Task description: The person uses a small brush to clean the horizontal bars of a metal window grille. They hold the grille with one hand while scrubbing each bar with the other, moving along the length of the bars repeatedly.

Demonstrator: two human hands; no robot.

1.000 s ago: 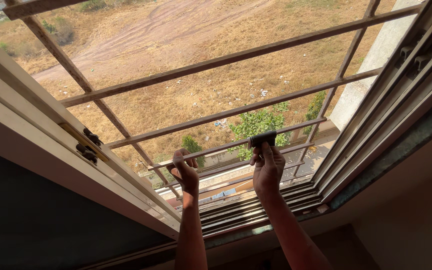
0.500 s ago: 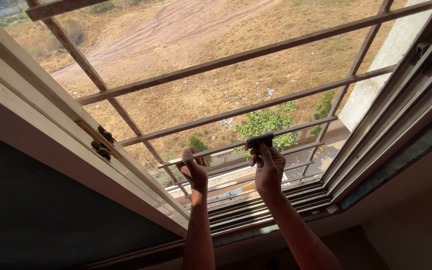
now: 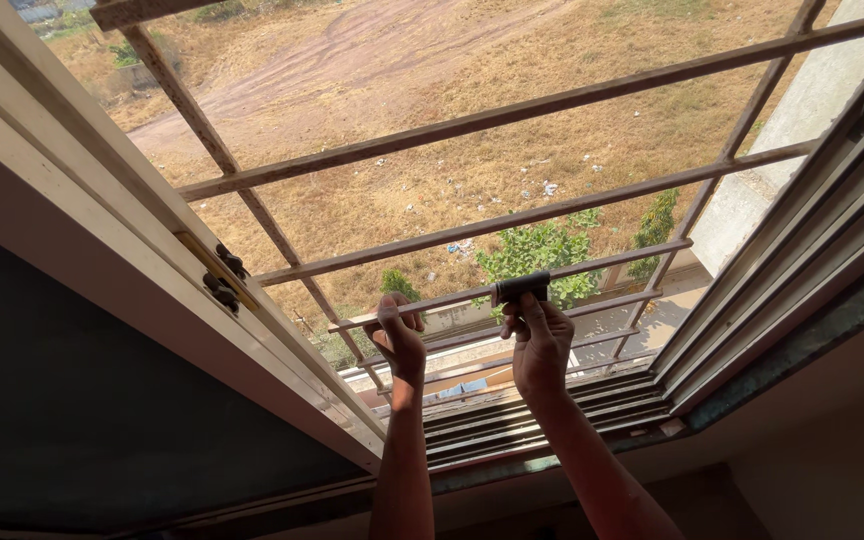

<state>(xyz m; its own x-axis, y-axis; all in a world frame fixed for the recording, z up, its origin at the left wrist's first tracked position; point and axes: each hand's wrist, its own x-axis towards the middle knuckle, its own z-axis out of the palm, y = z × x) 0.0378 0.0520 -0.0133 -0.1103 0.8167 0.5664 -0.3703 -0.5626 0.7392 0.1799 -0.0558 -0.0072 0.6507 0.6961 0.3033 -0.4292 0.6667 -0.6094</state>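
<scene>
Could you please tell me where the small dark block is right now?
In the head view, the small dark block sits on a grille bar near centre, under the right hand.

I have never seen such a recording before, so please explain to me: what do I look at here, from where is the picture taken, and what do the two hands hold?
The picture comes from one camera worn on a person's head, looking along their own arms toward a window. There is no machine, only two bare hands.

The window is open, and in front of it stands a grille of metal bars, rusty brown, running across with a few crossing supports. Beyond it, far below, you see dry ground with green bushes.

The left hand is closed around one thin bar of the grille. The right hand presses a small dark block against the same bar; what this block is, I cannot tell for sure.

Below the hands lie the sliding window tracks, and to the left the pale window frame.
</scene>
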